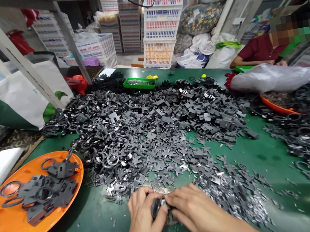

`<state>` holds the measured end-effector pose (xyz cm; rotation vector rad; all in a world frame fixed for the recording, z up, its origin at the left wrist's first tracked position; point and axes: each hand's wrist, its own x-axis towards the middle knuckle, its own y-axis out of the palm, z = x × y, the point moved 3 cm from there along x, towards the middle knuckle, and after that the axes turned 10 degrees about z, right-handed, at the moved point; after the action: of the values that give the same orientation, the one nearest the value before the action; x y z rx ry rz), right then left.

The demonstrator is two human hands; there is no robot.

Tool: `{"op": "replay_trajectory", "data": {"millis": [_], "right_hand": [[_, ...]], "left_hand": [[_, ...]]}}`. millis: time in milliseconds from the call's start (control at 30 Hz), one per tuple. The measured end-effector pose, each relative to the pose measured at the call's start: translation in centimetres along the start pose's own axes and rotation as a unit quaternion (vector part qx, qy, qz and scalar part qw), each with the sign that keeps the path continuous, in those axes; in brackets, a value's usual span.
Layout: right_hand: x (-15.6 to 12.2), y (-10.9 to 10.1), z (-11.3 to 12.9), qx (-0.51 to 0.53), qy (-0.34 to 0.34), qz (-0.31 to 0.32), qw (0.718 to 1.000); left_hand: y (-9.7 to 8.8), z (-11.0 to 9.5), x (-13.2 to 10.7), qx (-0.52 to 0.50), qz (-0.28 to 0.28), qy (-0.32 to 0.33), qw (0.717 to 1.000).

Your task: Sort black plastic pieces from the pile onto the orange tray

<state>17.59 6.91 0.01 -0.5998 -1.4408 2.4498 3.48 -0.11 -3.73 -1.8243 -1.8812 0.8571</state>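
Observation:
My left hand (pixel 143 211) and my right hand (pixel 190 209) meet near the front edge of the green table (pixel 256 154). Both pinch a small dark plastic part (pixel 157 206) with a ring shape between their fingertips. Just beyond the fingers lies a big heap of black and grey plastic parts (pixel 157 127), flat pieces and rings mixed, with a loose ring (pixel 204 181) close to my right hand. An orange tray (pixel 4 228) at my left holds several assembled black pieces and rings.
A white bag (pixel 14 92) and a metal rack leg (pixel 14 56) stand at the left. A small green tray (pixel 139 83) sits at the back. Another person in a dark red sleeve (pixel 254 52) works at the far right beside a clear plastic bag (pixel 282 77). Crates are stacked behind.

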Motion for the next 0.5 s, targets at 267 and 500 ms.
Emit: {"op": "replay_trajectory", "data": {"millis": [267, 500], "right_hand": [[2.8, -2.6, 0.8, 0.220, -0.051, 0.046, 0.973], [1.7, -2.4, -3.3, 0.254, 0.050, 0.049, 0.965]], "left_hand": [[0.3, -0.6, 0.1, -0.005, 0.045, 0.002, 0.999], [0.8, -0.6, -0.1, 0.026, 0.009, 0.016, 1.000]]}}
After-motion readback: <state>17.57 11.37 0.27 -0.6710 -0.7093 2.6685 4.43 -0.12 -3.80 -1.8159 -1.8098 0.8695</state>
